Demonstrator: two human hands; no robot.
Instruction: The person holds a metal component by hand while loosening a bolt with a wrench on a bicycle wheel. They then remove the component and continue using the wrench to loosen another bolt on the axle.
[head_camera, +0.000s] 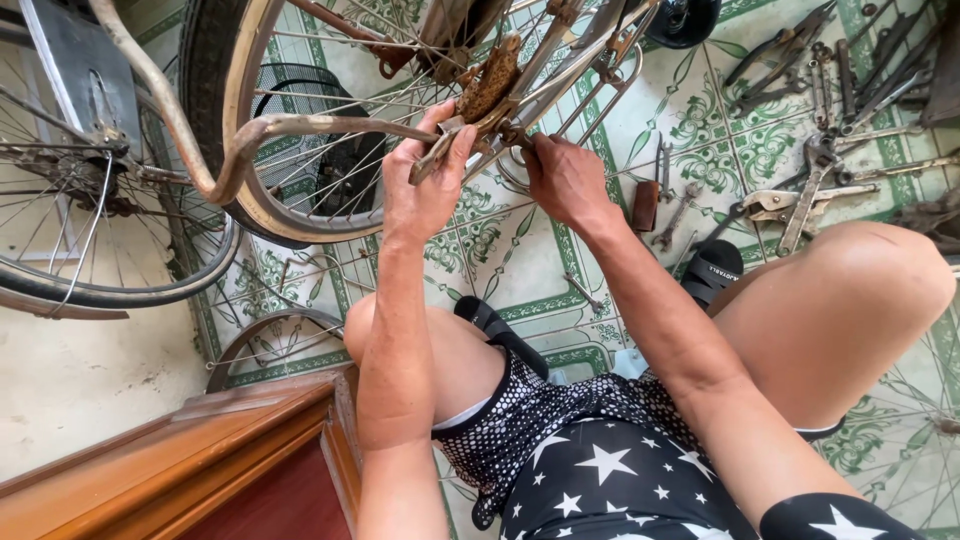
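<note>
Left hand (425, 185) was what we saw first: it was clenched around the end of a rusty metal stay (440, 155) at the hub of the upturned bicycle wheel (260, 190), thumb on top and fingers wrapped beneath. Our right hand (565, 180) was just beside it, fingers curled and pinching at the axle nut (518, 135) where the frame tubes met; whether it gripped a small part or only pressed on it, we could not tell. Both hands worked under the rusty sprocket (490, 78), which sat tilted between the frame tubes. We squatted on the patterned tile floor (720, 140), knees spread on either side. Pliers, wrenches and other tools (830, 100) lay scattered on the floor toward its upper right corner, well apart from the hands. A black sandal (712, 270) was near our right knee. A second wheel (90, 200) stood at the left edge, above a wooden step (170, 460).
</note>
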